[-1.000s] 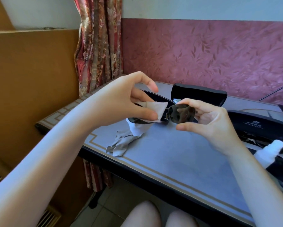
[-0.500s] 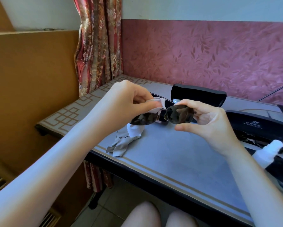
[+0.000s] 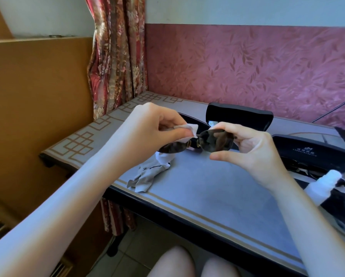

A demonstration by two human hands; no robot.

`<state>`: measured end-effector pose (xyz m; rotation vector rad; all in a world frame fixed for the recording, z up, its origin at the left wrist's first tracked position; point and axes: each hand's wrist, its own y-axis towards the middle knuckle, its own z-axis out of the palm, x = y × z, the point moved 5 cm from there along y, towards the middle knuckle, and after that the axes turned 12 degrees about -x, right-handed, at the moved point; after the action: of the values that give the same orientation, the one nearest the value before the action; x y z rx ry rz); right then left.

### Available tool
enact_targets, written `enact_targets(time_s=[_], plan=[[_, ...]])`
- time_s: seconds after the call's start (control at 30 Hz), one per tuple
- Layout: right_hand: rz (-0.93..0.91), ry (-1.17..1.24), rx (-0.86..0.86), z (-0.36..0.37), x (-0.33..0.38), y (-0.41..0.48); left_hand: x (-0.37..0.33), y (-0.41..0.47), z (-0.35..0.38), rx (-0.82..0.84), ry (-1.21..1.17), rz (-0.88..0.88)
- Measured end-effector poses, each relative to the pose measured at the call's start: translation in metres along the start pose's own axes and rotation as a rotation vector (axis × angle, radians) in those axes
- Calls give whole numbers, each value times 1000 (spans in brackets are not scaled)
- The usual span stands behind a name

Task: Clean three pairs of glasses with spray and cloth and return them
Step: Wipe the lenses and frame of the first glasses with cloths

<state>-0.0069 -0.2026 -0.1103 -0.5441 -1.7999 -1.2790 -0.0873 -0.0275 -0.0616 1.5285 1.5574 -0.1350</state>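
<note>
Knees (image 3: 191, 262) of a seated person show nearest, under a grey table (image 3: 217, 206). Above it, dark sunglasses (image 3: 215, 139) are held up. The right hand (image 3: 253, 148) pinches one lens between fingertips and thumb. The left hand (image 3: 153, 124) pinches a white cloth (image 3: 163, 156) against the other lens, and the cloth trails below the sunglasses onto the table. Behind the sunglasses stands an open black case (image 3: 239, 114).

Left hand (image 3: 157, 124) pinching cloth (image 3: 184, 130) on sunglasses (image 3: 215, 141), right hand (image 3: 253, 148) gripping lens
</note>
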Motion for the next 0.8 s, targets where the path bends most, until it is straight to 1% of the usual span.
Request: enact_targets(time_s=[0.07, 0.2, 0.27, 0.33, 0.47, 0.53, 0.63, 0.7, 0.8], plan=[[-10, 5, -9, -1, 1, 1, 1, -1, -5, -85, -48, 16], [-6, 58, -70, -7, 4, 2, 5, -8, -39, -433, -121, 80], [3, 62, -93, -7, 4, 3, 4, -19, -46, -496, -121, 125], [6, 41, -93, -6, 4, 3, 4, -38, -35, -468, -99, 146], [24, 39, -107, -7, 3, 3, 15, -77, 24, -307, -60, 117], [33, 43, -113, -7, 3, 2, 24, -82, 52, -281, -56, 109], [35, 46, -118, -7, 1, 3, 33, -75, 83, -292, -27, 123], [38, 52, -123, -8, 1, 3, 38, -69, 96, -270, -55, 77], [37, 54, -121, -8, 1, 3, 47, -56, 107, -217, -82, -40]])
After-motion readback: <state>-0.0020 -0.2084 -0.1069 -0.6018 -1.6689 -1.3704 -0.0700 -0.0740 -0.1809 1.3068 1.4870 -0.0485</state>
